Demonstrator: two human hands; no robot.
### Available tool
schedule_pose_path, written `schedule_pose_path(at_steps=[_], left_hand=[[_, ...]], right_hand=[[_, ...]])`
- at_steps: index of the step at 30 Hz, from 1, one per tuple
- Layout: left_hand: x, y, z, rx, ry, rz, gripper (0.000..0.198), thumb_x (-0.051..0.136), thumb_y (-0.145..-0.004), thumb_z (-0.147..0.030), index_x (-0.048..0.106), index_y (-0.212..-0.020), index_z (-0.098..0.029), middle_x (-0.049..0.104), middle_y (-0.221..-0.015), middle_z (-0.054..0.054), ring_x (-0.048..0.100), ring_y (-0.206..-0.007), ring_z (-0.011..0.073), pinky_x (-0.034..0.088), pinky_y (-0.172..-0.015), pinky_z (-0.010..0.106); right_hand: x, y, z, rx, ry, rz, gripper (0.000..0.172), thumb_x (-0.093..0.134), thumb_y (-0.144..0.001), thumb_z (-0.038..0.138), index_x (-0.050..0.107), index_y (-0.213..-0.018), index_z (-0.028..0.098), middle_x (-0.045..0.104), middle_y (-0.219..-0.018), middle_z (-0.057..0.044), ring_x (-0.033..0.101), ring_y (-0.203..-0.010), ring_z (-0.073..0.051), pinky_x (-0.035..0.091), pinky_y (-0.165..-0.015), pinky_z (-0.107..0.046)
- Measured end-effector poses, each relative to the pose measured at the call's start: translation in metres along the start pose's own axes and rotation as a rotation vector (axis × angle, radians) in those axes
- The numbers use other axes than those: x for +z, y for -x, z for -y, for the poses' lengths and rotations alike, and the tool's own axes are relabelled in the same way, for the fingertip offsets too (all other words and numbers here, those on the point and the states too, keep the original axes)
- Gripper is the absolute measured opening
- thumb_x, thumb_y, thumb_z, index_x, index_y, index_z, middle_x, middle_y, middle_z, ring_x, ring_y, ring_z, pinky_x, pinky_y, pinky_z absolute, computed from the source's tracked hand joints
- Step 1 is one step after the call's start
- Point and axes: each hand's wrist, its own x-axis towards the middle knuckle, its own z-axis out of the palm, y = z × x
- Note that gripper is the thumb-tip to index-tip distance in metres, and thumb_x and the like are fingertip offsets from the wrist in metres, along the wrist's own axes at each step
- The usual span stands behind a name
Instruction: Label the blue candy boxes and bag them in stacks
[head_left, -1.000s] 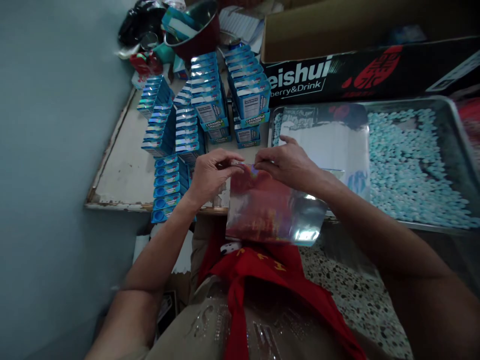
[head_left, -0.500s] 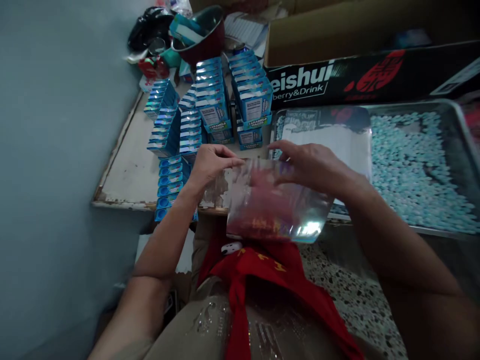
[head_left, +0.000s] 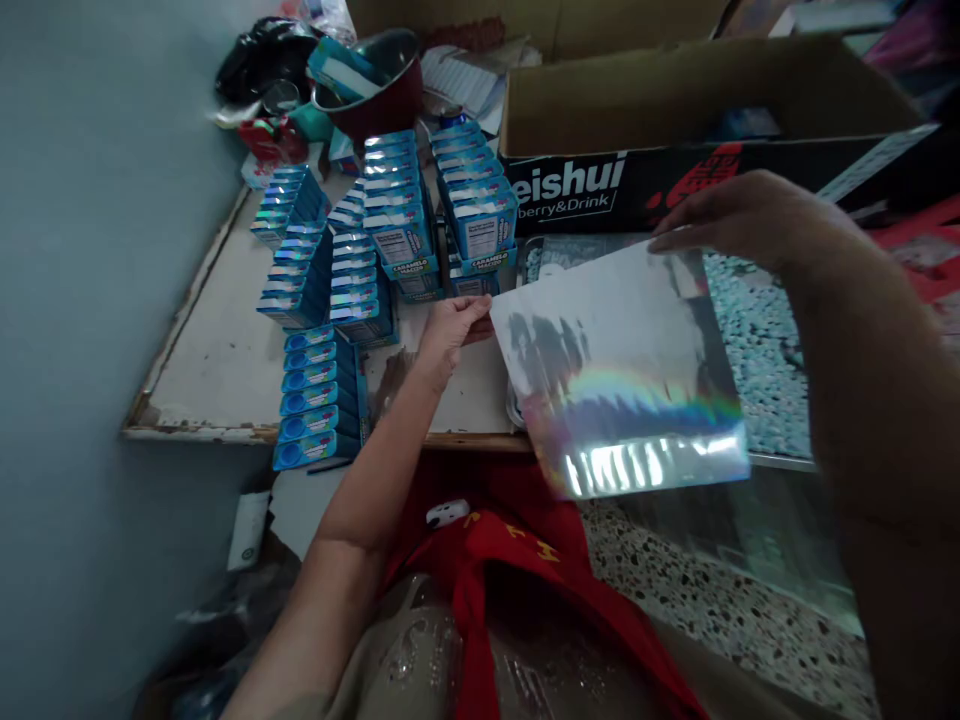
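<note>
Leftmost, a plain blue-grey wall (head_left: 75,300) runs beside a worn white table (head_left: 217,340). On the table stand rows of small blue boxes (head_left: 390,230), some stacked in the far middle and others lying in a column at the near edge. Beyond them, at the far edge, a dark red bowl (head_left: 375,85) holds another blue packet.

Just right of the boxes, the person's left hand (head_left: 450,325) reaches in from below. Its grip is closed, thumb and fingers pinching the far left corner of a shiny sheet (head_left: 622,370). The sheet is silvery with a rainbow sheen. It is held tilted in the air, above the table's near edge and over the left part of a metal tray (head_left: 784,461). The tray is filled with small pale blue sweets (head_left: 750,330).

At the sheet's far right corner the right hand (head_left: 742,220) holds on, its grip narrow, fingers stretched along the top edge. Behind the tray lies an open cardboard box (head_left: 637,185) with white lettering on a black side. Nearest the camera, a red cloth (head_left: 517,540) lies in the person's lap, with a speckled floor (head_left: 712,590) to its right.
</note>
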Motion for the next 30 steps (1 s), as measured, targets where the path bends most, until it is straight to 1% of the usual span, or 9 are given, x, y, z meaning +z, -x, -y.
schedule_pose_path(at_steps=[2,4,5,6,9,13,18,24,30], left_hand=[[0.011,-0.006,0.014,-0.018,0.011,-0.048,0.035,0.092,-0.078,-0.043,0.069,-0.078,-0.017,0.075,-0.069,0.003,0.071,-0.063,0.0144,0.062,-0.07,0.029],[0.016,-0.008,0.028,0.01,-0.013,-0.102,0.028,0.086,-0.085,-0.038,0.07,-0.076,-0.017,0.073,-0.066,0.001,0.069,-0.059,0.0136,0.06,-0.065,0.027],[0.017,-0.009,0.034,0.031,-0.034,-0.119,0.026,0.082,-0.088,-0.036,0.071,-0.076,-0.017,0.072,-0.065,0.0,0.069,-0.057,0.0134,0.058,-0.063,0.026],[0.017,-0.008,0.038,0.049,-0.056,-0.124,0.024,0.08,-0.091,-0.034,0.072,-0.076,-0.017,0.071,-0.064,-0.001,0.068,-0.057,0.0134,0.057,-0.061,0.025],[0.012,-0.004,0.042,0.047,-0.079,-0.089,0.023,0.075,-0.094,-0.032,0.073,-0.077,-0.017,0.071,-0.063,-0.001,0.069,-0.058,0.0135,0.057,-0.06,0.024],[0.007,0.002,0.037,0.032,-0.018,-0.078,0.022,0.072,-0.096,-0.031,0.073,-0.078,-0.017,0.071,-0.065,-0.001,0.07,-0.061,0.0136,0.059,-0.063,0.024],[0.006,0.005,0.037,0.02,0.019,-0.066,0.024,0.069,-0.096,-0.027,0.07,-0.075,-0.017,0.068,-0.062,-0.002,0.068,-0.057,0.0131,0.058,-0.06,0.024],[0.001,0.004,0.041,0.029,-0.001,-0.105,0.025,0.07,-0.095,-0.027,0.069,-0.072,-0.017,0.07,-0.064,0.0,0.069,-0.06,0.0133,0.056,-0.062,0.023],[-0.007,-0.007,0.054,0.115,-0.153,-0.068,0.026,0.068,-0.099,-0.038,0.068,-0.082,-0.018,0.075,-0.071,0.0,0.07,-0.063,0.0128,0.06,-0.068,0.028]], right_hand=[[0.012,-0.014,0.009,-0.006,0.262,-0.039,0.03,0.08,-0.088,0.048,0.08,-0.078,0.02,0.072,-0.075,-0.005,0.07,-0.087,-0.025,0.051,-0.089,-0.052],[0.039,-0.009,0.031,-0.109,0.428,-0.254,0.024,0.075,-0.094,0.042,0.08,-0.097,0.019,0.077,-0.101,-0.011,0.067,-0.111,-0.034,0.043,-0.103,-0.064],[0.056,0.0,0.045,-0.197,0.455,-0.295,0.022,0.068,-0.1,0.036,0.08,-0.109,0.02,0.077,-0.115,-0.014,0.063,-0.119,-0.036,0.039,-0.107,-0.066],[0.075,0.011,0.06,-0.256,0.46,-0.253,0.024,0.063,-0.102,0.032,0.079,-0.114,0.02,0.076,-0.122,-0.016,0.061,-0.12,-0.036,0.041,-0.105,-0.061],[0.123,0.043,0.097,-0.369,0.468,0.032,0.029,0.055,-0.104,0.023,0.078,-0.12,0.019,0.076,-0.123,-0.014,0.06,-0.112,-0.03,0.041,-0.095,-0.045],[0.157,0.052,0.111,-0.412,0.538,0.113,0.031,0.048,-0.106,0.023,0.078,-0.115,0.019,0.077,-0.12,-0.014,0.06,-0.106,-0.03,0.034,-0.085,-0.041],[0.175,0.051,0.096,-0.439,0.583,0.138,0.034,0.043,-0.108,0.022,0.075,-0.118,0.018,0.077,-0.118,-0.013,0.063,-0.103,-0.03,0.034,-0.085,-0.041],[0.187,0.076,0.079,-0.541,0.512,0.134,0.041,0.04,-0.106,0.015,0.068,-0.137,0.019,0.073,-0.137,-0.012,0.065,-0.113,-0.027,0.039,-0.098,-0.041],[0.165,0.094,0.079,-0.388,0.398,0.104,0.034,0.048,-0.106,0.032,0.08,-0.099,0.025,0.08,-0.1,-0.011,0.07,-0.099,-0.03,0.045,-0.091,-0.046]])
